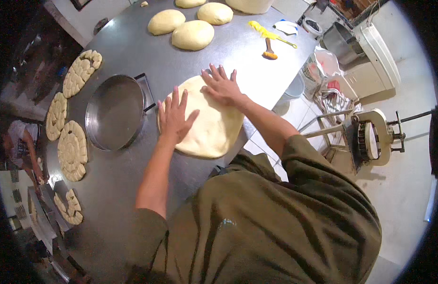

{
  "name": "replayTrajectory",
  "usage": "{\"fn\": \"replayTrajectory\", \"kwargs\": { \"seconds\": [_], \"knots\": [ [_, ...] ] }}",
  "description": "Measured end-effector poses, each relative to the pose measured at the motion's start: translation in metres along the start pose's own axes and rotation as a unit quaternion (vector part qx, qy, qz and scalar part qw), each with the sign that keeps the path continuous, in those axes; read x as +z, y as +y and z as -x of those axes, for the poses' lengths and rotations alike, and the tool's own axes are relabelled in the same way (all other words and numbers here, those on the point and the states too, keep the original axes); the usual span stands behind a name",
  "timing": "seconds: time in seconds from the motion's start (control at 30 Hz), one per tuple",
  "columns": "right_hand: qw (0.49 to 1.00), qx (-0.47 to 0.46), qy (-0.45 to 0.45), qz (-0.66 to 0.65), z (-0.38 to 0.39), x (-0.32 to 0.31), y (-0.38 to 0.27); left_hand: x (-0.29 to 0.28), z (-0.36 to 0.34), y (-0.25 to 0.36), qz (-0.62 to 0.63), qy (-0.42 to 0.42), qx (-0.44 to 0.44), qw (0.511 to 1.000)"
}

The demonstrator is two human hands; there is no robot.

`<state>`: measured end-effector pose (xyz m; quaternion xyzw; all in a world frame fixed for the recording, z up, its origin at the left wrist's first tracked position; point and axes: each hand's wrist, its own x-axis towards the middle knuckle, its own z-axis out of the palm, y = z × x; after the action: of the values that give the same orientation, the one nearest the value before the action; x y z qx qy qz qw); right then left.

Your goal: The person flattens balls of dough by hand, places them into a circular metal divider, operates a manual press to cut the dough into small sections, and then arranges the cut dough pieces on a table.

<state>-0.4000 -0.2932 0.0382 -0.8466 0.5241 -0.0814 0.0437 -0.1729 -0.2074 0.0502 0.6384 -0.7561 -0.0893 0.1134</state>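
A large flattened round of pale yellow dough (pixel 209 128) lies on the metal table near its front edge. My left hand (pixel 175 117) rests flat on the dough's left side, fingers spread. Across the far side of the same round, my right hand (pixel 222 86) lies palm down with its fingers apart. Neither hand grips anything. Just left of the dough stands a round metal baking pan (pixel 115 113) with only its bare bottom showing. A flat tool with a dark handle (pixel 149 107) lies beside the pan, partly hidden by its rim.
Several dough balls (pixel 193 35) sit at the table's far side, near a pale tub (pixel 249 4). A brush (pixel 269 49) and a yellow utensil (pixel 271 34) lie far right. Shaped, scored doughs (pixel 72 150) line the left. A geared machine (pixel 370 137) stands right; another person (pixel 24 142) is far left.
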Motion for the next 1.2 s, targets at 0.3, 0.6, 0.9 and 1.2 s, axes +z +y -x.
{"fn": "replayTrajectory", "kwargs": {
  "seconds": [0.3,0.6,0.9,1.2],
  "knots": [
    [0.998,-0.046,0.048,0.018,0.104,0.018,-0.017,0.028,0.082,0.011,-0.059,-0.015,0.051,0.997],
    [0.939,0.301,0.019,-0.164,-0.017,-0.017,0.033,-0.003,-0.010,0.000,0.024,0.186,-0.049,0.981],
    [0.871,0.167,-0.230,-0.400,0.018,-0.018,0.009,-0.058,-0.014,0.006,0.296,-0.230,-0.240,0.895],
    [0.908,-0.246,-0.185,-0.283,-0.086,-0.182,-0.067,-0.227,0.104,-0.089,0.244,0.014,-0.133,0.961]
  ]
}}
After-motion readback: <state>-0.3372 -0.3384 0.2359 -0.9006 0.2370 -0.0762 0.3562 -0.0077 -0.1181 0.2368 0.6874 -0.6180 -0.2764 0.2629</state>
